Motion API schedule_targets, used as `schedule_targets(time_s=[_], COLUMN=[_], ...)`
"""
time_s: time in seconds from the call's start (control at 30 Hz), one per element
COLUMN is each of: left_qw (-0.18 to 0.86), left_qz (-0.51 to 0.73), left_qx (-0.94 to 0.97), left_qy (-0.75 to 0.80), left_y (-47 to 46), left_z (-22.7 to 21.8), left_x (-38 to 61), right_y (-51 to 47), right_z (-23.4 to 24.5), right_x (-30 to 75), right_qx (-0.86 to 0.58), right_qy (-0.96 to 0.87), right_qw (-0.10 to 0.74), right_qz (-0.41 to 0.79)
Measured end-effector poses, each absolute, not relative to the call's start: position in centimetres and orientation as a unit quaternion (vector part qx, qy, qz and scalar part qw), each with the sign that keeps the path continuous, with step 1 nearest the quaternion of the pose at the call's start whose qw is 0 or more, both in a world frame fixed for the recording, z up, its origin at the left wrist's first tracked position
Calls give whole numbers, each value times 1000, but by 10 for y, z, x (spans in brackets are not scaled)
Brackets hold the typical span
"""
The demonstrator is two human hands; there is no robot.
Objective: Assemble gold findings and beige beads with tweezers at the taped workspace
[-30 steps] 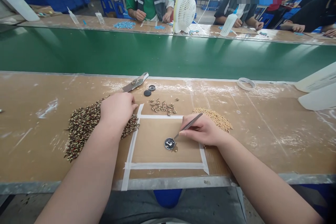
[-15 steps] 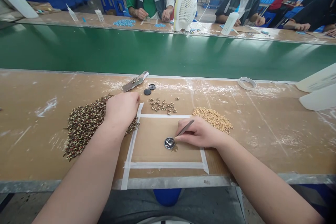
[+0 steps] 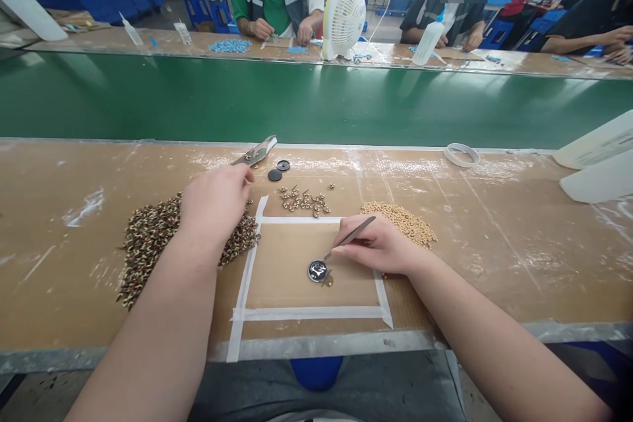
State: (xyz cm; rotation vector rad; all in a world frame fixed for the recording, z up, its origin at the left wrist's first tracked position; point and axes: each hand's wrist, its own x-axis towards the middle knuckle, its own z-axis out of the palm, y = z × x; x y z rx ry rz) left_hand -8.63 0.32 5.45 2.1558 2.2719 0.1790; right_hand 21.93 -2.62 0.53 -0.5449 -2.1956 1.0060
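Note:
My right hand (image 3: 373,244) is closed around dark metal tweezers (image 3: 360,231), slanting down to the left. Their tip is at the rim of a small round dark dish (image 3: 317,271) holding glossy black liquid. A small amber-coloured spot lies beside the dish. My left hand (image 3: 217,198) is over the far side of a heap of small brown, cream and red pieces (image 3: 153,237). Its fingers bend downward, mostly hidden behind the back of the hand, so what they hold does not show. Just beyond it lies a camouflage-patterned strip (image 3: 254,153) with small bits on it.
White tape (image 3: 316,312) frames the work area. Behind it are several small metallic pieces (image 3: 304,201) and two black discs (image 3: 275,175). Gold beads (image 3: 400,221) lie right, a tape roll (image 3: 462,155) farther back. White bottles (image 3: 601,171) stand at right. Beyond the green belt (image 3: 297,99), co-workers sit.
My left hand has shifted slightly left over the heap. My right hand has tilted the tweezers and moved its fingers a little away from the dish, which stays in place.

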Motion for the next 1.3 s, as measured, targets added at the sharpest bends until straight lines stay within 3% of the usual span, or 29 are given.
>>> schedule_targets(time_s=[0.33, 0.63, 1.3], left_qw=[73, 36, 49], left_qz=[-37, -61, -34], left_qx=[668, 686, 712], left_qy=[739, 724, 699], left_y=[5, 7, 5], left_z=[59, 49, 44], left_x=[-94, -91, -93], right_y=[-27, -27, -29], right_z=[1, 2, 2], right_x=[219, 216, 214], right_qx=[-207, -199, -186], right_qy=[-840, -851, -854], right_qw=[302, 289, 271], right_qz=[400, 391, 404])
